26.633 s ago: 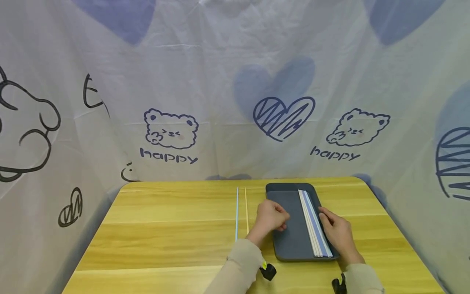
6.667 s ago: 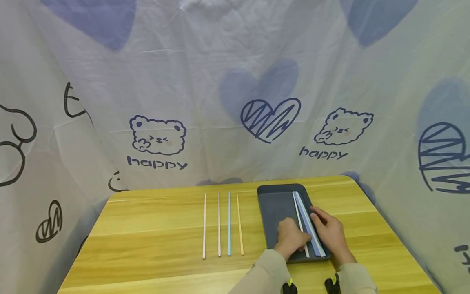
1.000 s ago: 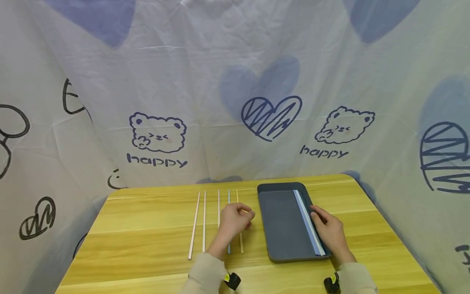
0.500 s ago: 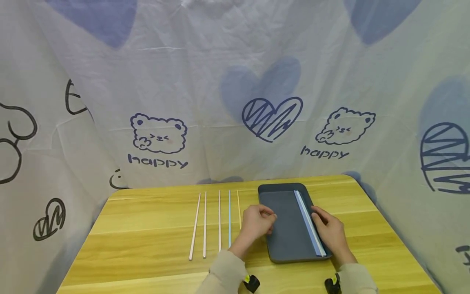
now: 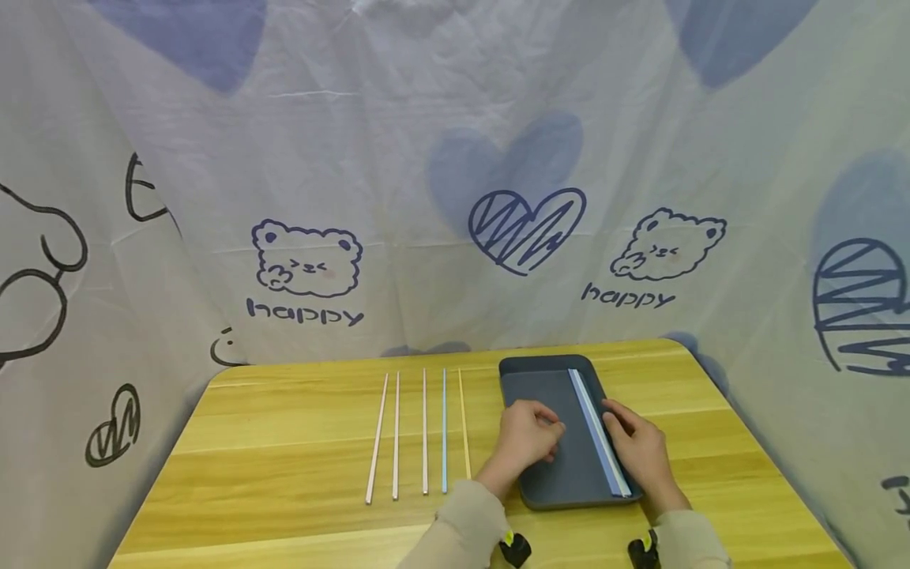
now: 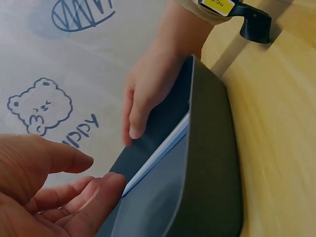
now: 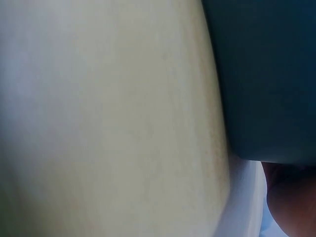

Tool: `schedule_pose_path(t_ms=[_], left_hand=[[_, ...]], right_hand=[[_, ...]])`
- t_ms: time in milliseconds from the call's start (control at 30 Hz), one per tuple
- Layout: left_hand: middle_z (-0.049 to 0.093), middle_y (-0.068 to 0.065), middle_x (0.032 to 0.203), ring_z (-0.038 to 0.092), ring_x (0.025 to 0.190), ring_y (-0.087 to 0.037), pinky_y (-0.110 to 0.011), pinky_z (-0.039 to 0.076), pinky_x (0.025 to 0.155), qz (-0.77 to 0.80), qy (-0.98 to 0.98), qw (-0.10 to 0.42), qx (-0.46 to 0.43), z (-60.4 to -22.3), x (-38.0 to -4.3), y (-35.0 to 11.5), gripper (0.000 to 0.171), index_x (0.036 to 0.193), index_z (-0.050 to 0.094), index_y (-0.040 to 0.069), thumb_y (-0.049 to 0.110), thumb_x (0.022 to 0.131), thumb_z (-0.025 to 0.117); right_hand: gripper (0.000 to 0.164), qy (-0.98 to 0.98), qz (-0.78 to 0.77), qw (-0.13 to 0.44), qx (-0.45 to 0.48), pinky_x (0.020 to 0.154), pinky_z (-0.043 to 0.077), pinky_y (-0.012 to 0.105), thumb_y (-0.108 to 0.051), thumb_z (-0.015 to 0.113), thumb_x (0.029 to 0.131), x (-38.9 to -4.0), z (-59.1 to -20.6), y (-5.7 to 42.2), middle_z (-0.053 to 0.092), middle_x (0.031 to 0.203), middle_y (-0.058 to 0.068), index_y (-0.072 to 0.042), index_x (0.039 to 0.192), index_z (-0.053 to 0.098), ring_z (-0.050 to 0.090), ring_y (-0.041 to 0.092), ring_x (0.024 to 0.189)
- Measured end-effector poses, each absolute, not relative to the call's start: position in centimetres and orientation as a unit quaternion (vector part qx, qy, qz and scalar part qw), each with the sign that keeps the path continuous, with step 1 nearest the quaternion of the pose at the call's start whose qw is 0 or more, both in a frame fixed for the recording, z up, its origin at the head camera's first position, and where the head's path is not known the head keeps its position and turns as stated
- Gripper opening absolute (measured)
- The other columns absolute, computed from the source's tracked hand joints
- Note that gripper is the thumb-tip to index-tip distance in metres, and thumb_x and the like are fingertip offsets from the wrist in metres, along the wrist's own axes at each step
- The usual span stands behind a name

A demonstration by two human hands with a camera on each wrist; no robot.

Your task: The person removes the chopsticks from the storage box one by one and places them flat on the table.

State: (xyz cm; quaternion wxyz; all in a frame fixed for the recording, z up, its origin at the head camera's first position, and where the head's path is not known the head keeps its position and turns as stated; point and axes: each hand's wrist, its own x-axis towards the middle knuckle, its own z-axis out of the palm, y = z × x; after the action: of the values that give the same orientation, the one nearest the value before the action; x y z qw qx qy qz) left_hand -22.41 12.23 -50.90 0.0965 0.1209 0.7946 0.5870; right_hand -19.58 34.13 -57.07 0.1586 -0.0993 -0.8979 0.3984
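Note:
Over the left part of a dark grey tray [image 5: 562, 466], my left hand [image 5: 528, 436] hovers with its fingers loosely bent. In the left wrist view a gap shows between thumb and fingers of the left hand [image 6: 64, 187], which hold nothing. My right hand [image 5: 642, 454] holds the tray's right rim, its thumb at the inner side. Along that right wall lie several slim blue and white sticks [image 5: 599, 435], like chopsticks, bunched together. The right wrist view shows mostly the tray's dark side [image 7: 271, 79] and the tabletop.
Left of the tray, several thin sticks lie spaced apart, roughly parallel: three pale pink ones [image 5: 396, 435], a light blue one [image 5: 444, 431] and a yellow one [image 5: 464, 419]. The wooden table [image 5: 270, 450] ends at a printed cloth backdrop [image 5: 398, 174].
My left hand has moved right from above the laid-out sticks to above the tray. Against the older frames, more pink sticks lie on the table and fewer sticks are in the tray.

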Motion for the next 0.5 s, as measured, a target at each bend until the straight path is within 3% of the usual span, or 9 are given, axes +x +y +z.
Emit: schedule_pose_path(t_ms=[500], left_hand=[[0.061,0.002,0.049,0.058,0.036,-0.011,-0.027,0.053,0.037,0.563,0.814,0.114,0.083,-53.4,-22.3,15.7,0.011,0.079,0.072,0.008,0.004,0.086,0.079]], right_hand=[[0.04,-0.899,0.388,0.168,-0.112,0.105,0.056,0.053,-0.03,0.06,0.109,-20.0,-57.2,34.2,0.068,0.14,0.018,-0.01,0.143,0.067,0.067,0.039,0.127]])
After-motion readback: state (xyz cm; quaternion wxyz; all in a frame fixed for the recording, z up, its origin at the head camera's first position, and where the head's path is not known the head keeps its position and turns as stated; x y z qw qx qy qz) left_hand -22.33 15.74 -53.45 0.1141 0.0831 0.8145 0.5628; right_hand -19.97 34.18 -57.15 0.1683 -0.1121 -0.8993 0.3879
